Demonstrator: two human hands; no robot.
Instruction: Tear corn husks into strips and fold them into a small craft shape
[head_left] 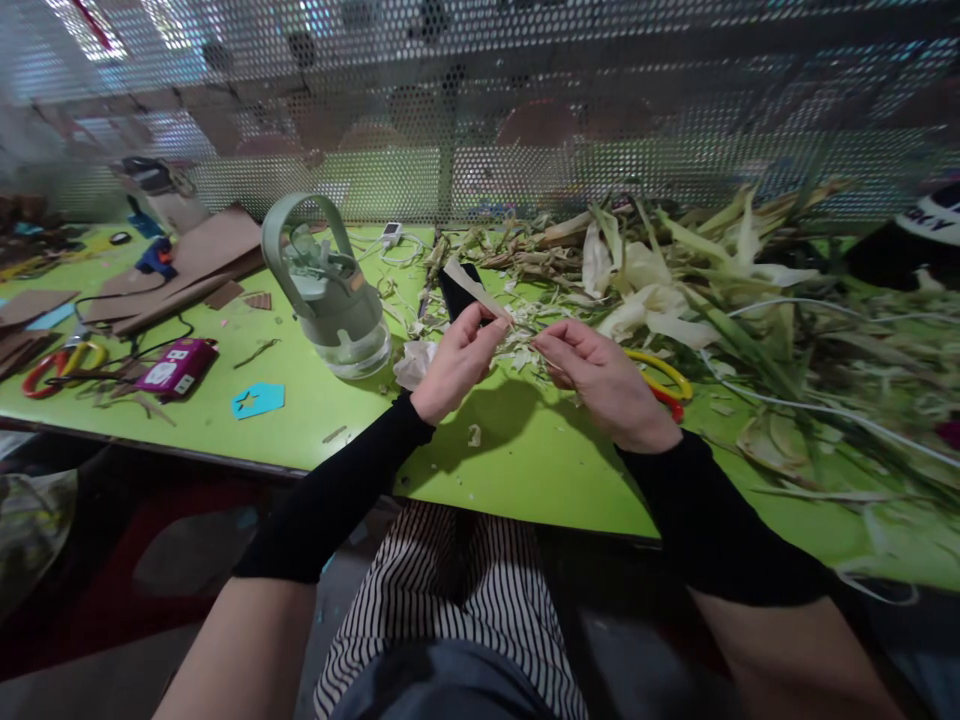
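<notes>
Pale corn husk strip (472, 284) rises from the fingers of my left hand (459, 362), which is closed in a pinch on its lower end. Just to the right, my right hand (604, 382) is also pinched, its fingertips at a thin strand near the husk's end; what exactly lies between them is too small to make out. Behind the husk strip is a dark phone-like object (456, 293), partly covered. A crumpled white tissue (414, 364) touches the area by my left wrist. Yellow-and-red scissors handles (664, 378) show behind my right hand.
A heap of corn husks (660, 265) spreads across the back right, crossed by a white cable (810, 405). A green-lidded bottle (330, 300) stands left of my hands. Farther left are a blue tag (258, 400), a magenta box (178, 368), scissors (64, 365) and brown cardboard (217, 245).
</notes>
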